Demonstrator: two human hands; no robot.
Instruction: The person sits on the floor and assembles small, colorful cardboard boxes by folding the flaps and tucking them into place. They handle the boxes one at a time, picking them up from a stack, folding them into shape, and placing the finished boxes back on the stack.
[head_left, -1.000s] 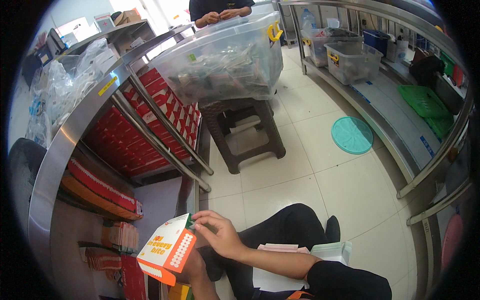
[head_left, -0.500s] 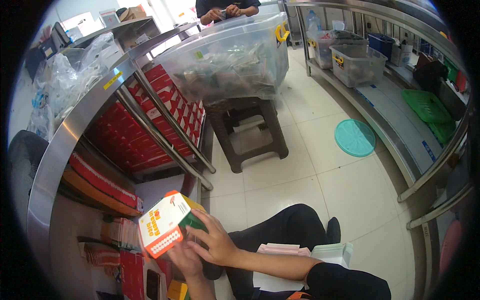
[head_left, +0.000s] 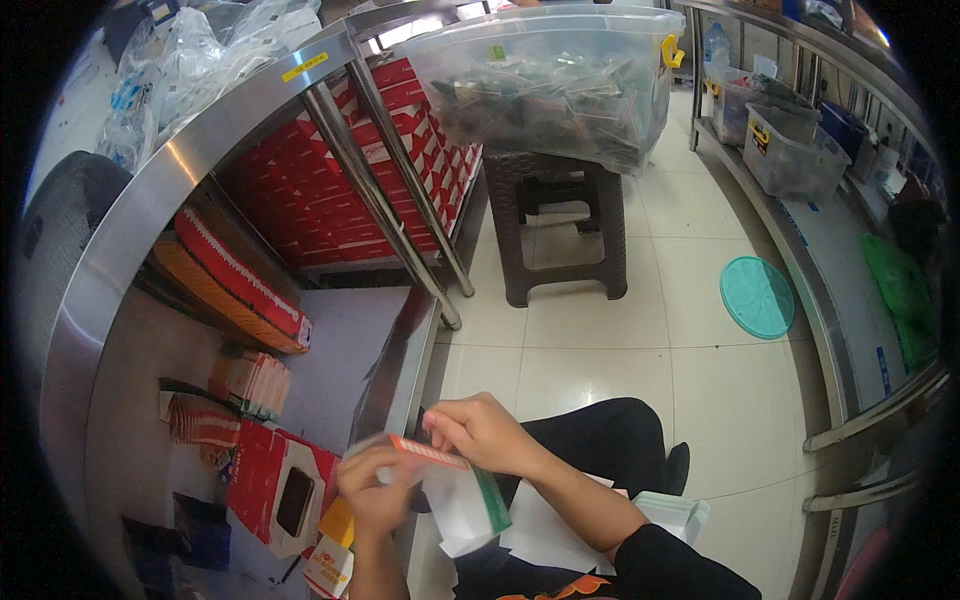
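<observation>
Carton [head_left: 458, 505] lower now, in left hand [head_left: 375, 492]

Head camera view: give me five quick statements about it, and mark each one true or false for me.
1. The brown plastic stool stands beneath the large clear plastic bin. True.
2. The flat round teal disc sits inside that bin. False: the disc lies on the pale tiled floor.
3. The left hand holds the white, green and orange cardboard carton. True.
4. The visible handle on the large bin is blue. False: that handle is yellow.
5. The stacked red-and-white boxes are beneath the shiny steel table on the left. True.
</observation>
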